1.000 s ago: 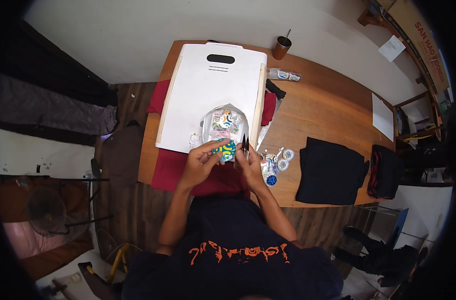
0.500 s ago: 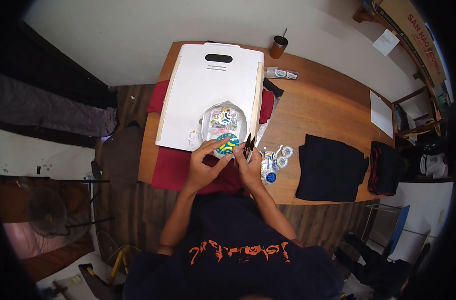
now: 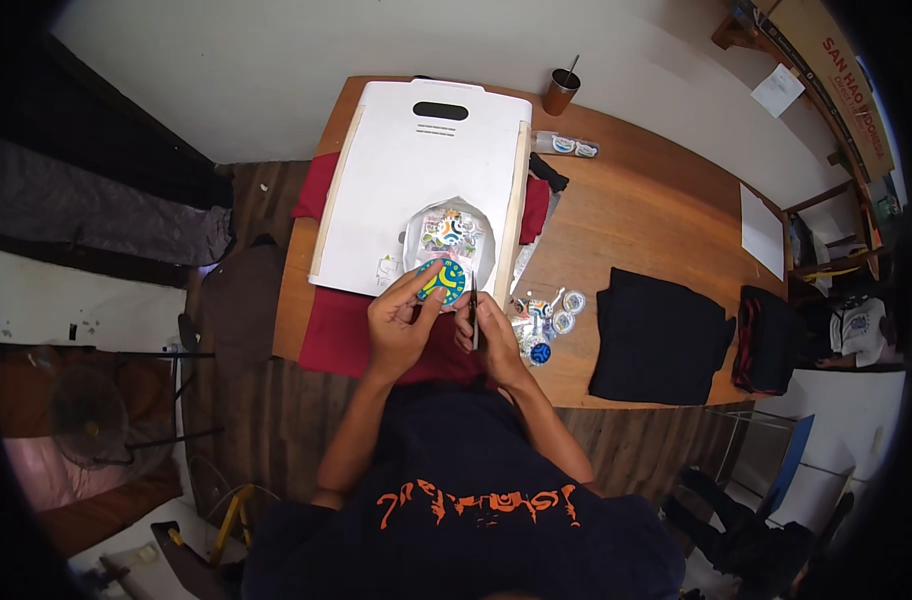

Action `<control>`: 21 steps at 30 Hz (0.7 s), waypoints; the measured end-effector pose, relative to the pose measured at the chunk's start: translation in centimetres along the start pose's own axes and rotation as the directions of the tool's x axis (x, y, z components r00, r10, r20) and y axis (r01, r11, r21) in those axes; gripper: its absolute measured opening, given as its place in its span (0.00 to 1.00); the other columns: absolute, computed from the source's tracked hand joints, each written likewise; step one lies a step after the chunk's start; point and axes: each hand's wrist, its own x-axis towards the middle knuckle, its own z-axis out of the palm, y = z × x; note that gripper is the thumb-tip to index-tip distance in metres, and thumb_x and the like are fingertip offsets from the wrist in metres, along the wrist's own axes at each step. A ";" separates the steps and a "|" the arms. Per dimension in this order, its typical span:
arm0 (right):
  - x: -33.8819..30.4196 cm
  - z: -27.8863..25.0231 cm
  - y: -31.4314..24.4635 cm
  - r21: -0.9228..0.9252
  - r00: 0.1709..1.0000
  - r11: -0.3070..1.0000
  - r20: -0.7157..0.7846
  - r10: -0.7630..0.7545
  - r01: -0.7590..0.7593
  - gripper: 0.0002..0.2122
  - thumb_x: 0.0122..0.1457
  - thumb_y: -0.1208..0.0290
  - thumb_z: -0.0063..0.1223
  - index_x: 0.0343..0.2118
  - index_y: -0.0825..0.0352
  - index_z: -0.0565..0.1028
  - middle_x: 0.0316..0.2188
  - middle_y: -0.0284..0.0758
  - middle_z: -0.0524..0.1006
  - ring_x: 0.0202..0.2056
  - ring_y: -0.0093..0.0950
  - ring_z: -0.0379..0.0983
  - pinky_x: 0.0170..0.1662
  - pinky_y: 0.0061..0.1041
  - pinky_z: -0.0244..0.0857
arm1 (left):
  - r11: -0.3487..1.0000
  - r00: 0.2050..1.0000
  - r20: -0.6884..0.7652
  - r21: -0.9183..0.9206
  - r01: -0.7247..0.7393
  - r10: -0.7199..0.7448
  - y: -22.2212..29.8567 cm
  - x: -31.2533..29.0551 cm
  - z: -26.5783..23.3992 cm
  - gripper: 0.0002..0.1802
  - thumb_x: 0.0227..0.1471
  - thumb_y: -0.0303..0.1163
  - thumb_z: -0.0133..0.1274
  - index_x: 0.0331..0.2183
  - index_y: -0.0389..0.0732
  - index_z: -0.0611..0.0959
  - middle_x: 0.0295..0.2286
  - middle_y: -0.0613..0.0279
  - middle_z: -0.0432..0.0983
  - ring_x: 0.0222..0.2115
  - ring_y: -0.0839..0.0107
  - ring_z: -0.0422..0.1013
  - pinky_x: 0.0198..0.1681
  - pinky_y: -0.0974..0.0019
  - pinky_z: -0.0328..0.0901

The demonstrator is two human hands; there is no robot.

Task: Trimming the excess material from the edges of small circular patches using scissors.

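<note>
My left hand pinches a round blue, green and yellow sticker between thumb and fingers. Close by, my right hand is closed on a slim pair of snips, dark and silver, their tip pointing up along the sticker's right edge. Whether the blades touch the sticker, I cannot tell. Beneath both hands lies a round, clear-and-white bowl-like container with colourful stickers inside. It rests on a white board with a handle slot.
Cut stickers and scraps lie on the wooden table, right of my hands. Folded black cloth sits farther right. Dark red fabric runs under the board. A brown tumbler with straw and a clear sticker packet stand behind.
My left hand has tilted and turned the sticker, bringing more of its face into view. My right hand has shifted slightly left, with the snips now more upright and seen edge-on.
</note>
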 end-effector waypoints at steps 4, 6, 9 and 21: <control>-0.5 1.3 -1.3 -0.026 0.996 0.998 -0.072 0.056 -0.058 0.18 0.71 0.55 0.29 0.43 0.68 0.64 0.19 0.28 0.60 0.15 0.17 0.54 0.19 0.16 0.52 | 0.999 0.999 0.010 -0.013 -0.048 0.048 1.2 0.1 0.5 0.21 0.55 0.14 0.50 0.52 0.27 0.74 0.54 0.45 0.68 0.52 0.66 0.68 0.52 0.69 0.68; -0.5 1.3 -1.4 -0.017 0.993 0.996 -0.086 0.084 -0.085 0.19 0.71 0.55 0.28 0.42 0.68 0.64 0.16 0.29 0.59 0.12 0.18 0.53 0.16 0.17 0.52 | 0.999 0.999 0.012 -0.004 -0.047 0.047 1.1 0.0 0.5 0.21 0.56 0.14 0.50 0.53 0.27 0.73 0.54 0.45 0.68 0.53 0.66 0.67 0.53 0.68 0.67; -0.3 1.4 -1.2 -0.043 0.998 0.998 -0.039 0.049 -0.050 0.21 0.70 0.50 0.29 0.42 0.67 0.65 0.13 0.26 0.57 0.09 0.17 0.47 0.14 0.17 0.47 | 0.998 0.998 0.012 0.017 -0.058 0.058 1.0 -0.1 0.5 0.22 0.56 0.14 0.50 0.53 0.27 0.73 0.55 0.45 0.67 0.54 0.65 0.67 0.54 0.67 0.65; -0.4 2.6 -1.7 0.043 0.996 0.999 -0.080 0.029 -0.025 0.17 0.71 0.55 0.30 0.37 0.65 0.65 0.12 0.23 0.54 0.11 0.15 0.46 0.16 0.17 0.45 | 0.997 0.997 -0.010 0.009 -0.081 0.081 0.9 -0.1 0.4 0.23 0.55 0.15 0.50 0.54 0.26 0.72 0.55 0.45 0.67 0.54 0.65 0.67 0.55 0.67 0.65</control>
